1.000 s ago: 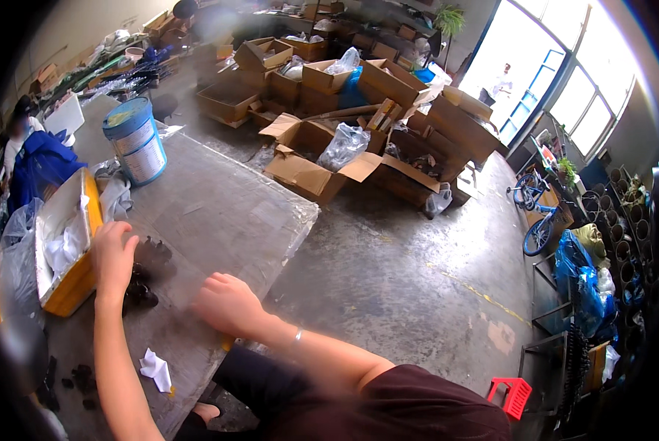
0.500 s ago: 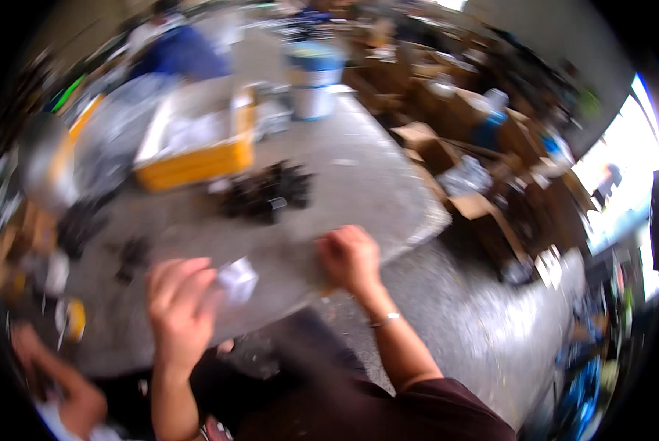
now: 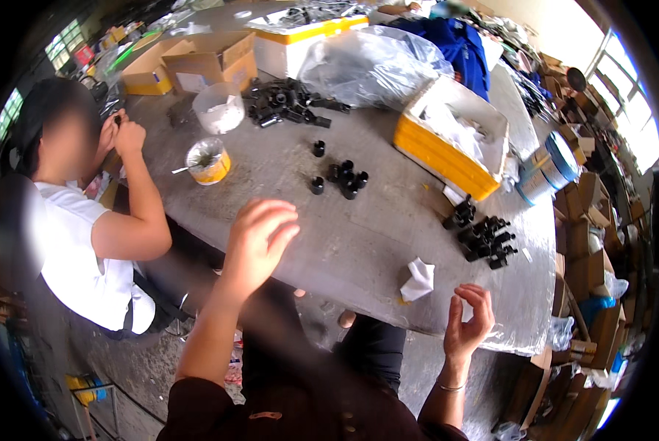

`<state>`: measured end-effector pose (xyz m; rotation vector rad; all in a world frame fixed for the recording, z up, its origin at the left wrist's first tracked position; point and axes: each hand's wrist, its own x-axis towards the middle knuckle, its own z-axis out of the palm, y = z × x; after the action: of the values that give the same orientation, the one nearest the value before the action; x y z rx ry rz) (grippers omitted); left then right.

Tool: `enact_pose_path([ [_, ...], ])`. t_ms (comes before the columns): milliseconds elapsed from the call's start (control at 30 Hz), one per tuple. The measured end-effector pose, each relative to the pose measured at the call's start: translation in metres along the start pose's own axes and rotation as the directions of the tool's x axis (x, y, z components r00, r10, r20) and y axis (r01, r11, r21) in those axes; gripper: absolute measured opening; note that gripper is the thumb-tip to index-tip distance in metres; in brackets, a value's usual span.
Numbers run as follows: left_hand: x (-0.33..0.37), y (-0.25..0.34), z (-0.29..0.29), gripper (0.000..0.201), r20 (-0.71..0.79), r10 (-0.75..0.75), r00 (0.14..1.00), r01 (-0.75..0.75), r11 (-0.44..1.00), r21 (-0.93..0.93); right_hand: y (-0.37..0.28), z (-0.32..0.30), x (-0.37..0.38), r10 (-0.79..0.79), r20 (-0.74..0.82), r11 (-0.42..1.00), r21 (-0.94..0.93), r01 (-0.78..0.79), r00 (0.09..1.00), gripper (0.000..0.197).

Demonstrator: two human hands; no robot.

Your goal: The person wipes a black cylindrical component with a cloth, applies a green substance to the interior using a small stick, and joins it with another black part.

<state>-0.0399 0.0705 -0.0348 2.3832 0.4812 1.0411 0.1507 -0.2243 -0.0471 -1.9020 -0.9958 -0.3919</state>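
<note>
My left hand [image 3: 254, 246] hovers over the front edge of the grey table, its fingers spread and nothing in them. Ahead of it stand several short black cylindrical parts [image 3: 348, 178], apart from the fingertips. My right hand [image 3: 470, 320] hangs at the table's front right edge, its fingers loosely curved with a gap to the thumb and nothing seen between them. Just left of that hand lies a crumpled white paper or cloth [image 3: 418, 280]. A cluster of black parts with narrower tips [image 3: 485, 239] stands beyond the right hand.
A co-worker in a white shirt [image 3: 76, 242] sits at left, hands raised. On the grey table [image 3: 329, 250] are a pile of black parts [image 3: 289, 103], a small yellow-banded tub [image 3: 208, 163], a yellow-and-white foam box [image 3: 447, 158] and a blue-white bucket [image 3: 546, 170]. Cardboard boxes [image 3: 601, 264] crowd the right.
My view has swung left, bringing the co-worker and the black parts pile into sight. My left hand now reaches toward the short black parts; both hands remain empty.
</note>
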Motion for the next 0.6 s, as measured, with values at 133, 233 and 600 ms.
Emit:
enact_pose_path([
  [133,0.041,-0.030,-0.002,0.014,-0.081,-0.030,0.996,0.031,0.999,0.014,-0.008,0.022,0.001,-0.003,0.087,0.999,0.032,0.000,0.996,0.012],
  [233,0.084,-0.066,0.011,0.014,-0.099,-0.051,0.994,0.056,0.997,0.051,0.001,0.034,-0.006,0.014,0.134,1.000,0.025,-0.018,0.991,0.014],
  [600,0.194,-0.137,0.101,0.030,0.233,0.122,0.965,-0.224,0.845,0.486,0.002,0.038,-0.007,-0.115,0.192,0.982,-0.128,0.141,0.975,0.022],
])
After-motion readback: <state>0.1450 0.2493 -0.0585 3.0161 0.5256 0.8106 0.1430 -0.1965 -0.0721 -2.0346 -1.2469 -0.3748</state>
